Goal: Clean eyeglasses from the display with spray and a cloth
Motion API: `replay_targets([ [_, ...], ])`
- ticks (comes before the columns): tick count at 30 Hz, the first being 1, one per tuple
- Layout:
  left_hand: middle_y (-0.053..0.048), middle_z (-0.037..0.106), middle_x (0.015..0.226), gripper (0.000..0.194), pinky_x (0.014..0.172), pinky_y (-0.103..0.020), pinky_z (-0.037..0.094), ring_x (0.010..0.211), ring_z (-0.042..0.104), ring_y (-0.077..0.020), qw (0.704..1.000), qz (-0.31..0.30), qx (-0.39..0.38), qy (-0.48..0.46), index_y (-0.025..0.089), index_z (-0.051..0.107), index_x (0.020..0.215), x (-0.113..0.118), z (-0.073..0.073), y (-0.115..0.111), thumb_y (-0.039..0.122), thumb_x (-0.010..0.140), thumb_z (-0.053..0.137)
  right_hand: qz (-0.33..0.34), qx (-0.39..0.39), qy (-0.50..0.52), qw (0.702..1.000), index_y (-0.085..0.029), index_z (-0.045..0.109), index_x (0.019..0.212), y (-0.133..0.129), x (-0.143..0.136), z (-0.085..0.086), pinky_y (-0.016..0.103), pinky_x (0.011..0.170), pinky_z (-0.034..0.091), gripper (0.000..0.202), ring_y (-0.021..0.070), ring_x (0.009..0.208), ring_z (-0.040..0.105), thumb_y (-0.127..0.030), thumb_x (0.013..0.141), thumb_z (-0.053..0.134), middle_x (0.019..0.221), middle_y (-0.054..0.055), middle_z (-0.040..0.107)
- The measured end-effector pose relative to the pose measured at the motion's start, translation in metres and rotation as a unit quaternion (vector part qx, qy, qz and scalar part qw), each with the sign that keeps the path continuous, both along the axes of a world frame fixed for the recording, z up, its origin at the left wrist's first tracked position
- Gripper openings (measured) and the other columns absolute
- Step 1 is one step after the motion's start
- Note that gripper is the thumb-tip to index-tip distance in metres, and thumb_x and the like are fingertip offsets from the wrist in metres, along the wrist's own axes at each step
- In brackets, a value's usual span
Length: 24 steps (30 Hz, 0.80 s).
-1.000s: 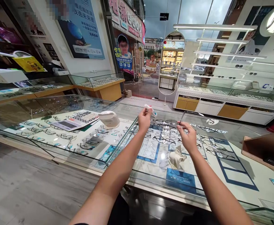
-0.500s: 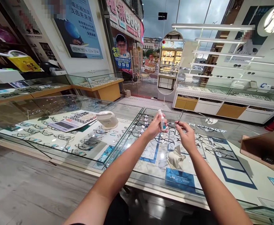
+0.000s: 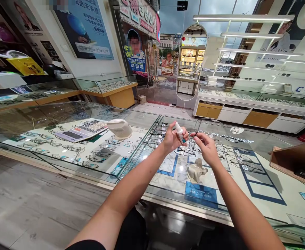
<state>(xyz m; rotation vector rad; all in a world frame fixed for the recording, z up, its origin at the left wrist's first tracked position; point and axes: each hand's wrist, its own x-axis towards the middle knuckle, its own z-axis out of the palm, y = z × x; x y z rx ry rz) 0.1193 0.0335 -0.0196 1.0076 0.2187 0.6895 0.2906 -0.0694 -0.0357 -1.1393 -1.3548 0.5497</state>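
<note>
Gripping a bottle point(image 3: 179, 132) in the left hand point(image 3: 173, 139), fingers wrapped round it, tilted with its nozzle up. Pinching a pair of glasses point(image 3: 197, 127) in the right hand point(image 3: 206, 146), thumb and fingertips drawn narrow, raised above the tabletop point(image 3: 152, 182) and just beside the bottle. Judging from this, done with picking up both and bringing them close together. Impossible to tell wet lenses from dry ones at this size. Lying crumpled on the tabletop, free of both hands: a cloth point(image 3: 196, 171), just beyond a blue card point(image 3: 201, 195).
</note>
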Motion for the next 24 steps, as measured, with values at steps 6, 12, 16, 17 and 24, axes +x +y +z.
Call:
replay_targets([
  [6,-0.003,0.058,0.080,0.059,0.066,-0.028,0.046,0.072,0.051,-0.0150,0.948,0.231,0.197,0.098,0.020,0.061,0.080,0.009,-0.009,0.002,0.079,0.085,0.062,0.057,-0.028,0.009,0.998,-0.026,0.079,0.105,-0.004,-0.001,0.005,0.042,0.096,0.051,0.035,0.0287,0.111,0.071,-0.059,0.096,0.070,0.119,0.008,0.081],
  [12,0.000,0.054,0.076,0.062,0.069,-0.030,0.041,0.070,0.048,-0.0147,0.918,0.268,0.263,0.131,0.020,0.058,0.080,0.010,-0.013,0.002,0.081,0.091,0.054,0.078,-0.040,0.002,0.996,-0.026,0.079,0.108,-0.006,-0.005,0.005,0.040,0.096,0.051,0.037,0.0283,0.112,0.070,-0.061,0.097,0.070,0.118,0.007,0.081],
  [16,-0.001,0.054,0.078,0.062,0.069,-0.031,0.041,0.071,0.048,-0.0154,0.916,0.264,0.271,0.136,0.020,0.058,0.081,0.010,-0.014,0.003,0.081,0.092,0.053,0.081,-0.035,-0.013,0.996,-0.026,0.079,0.107,-0.007,-0.007,0.005,0.039,0.091,0.052,0.038,0.0264,0.105,0.069,-0.061,0.098,0.067,0.116,0.006,0.080],
  [17,-0.001,0.055,0.078,0.062,0.069,-0.031,0.040,0.071,0.048,-0.0155,0.915,0.264,0.273,0.137,0.020,0.058,0.081,0.010,-0.014,0.003,0.081,0.092,0.053,0.084,-0.034,-0.014,0.996,-0.027,0.079,0.107,-0.007,-0.007,0.006,0.038,0.090,0.052,0.037,0.0259,0.104,0.069,-0.061,0.098,0.067,0.116,0.006,0.080],
  [24,-0.002,0.055,0.076,0.064,0.067,-0.029,0.039,0.072,0.047,-0.0159,0.921,0.257,0.266,0.121,0.020,0.059,0.079,0.011,-0.012,-0.001,0.083,0.088,0.056,0.097,-0.036,-0.030,0.994,-0.027,0.079,0.109,-0.009,-0.008,0.006,0.041,0.093,0.055,0.038,0.0278,0.109,0.071,-0.062,0.099,0.066,0.119,0.006,0.080],
])
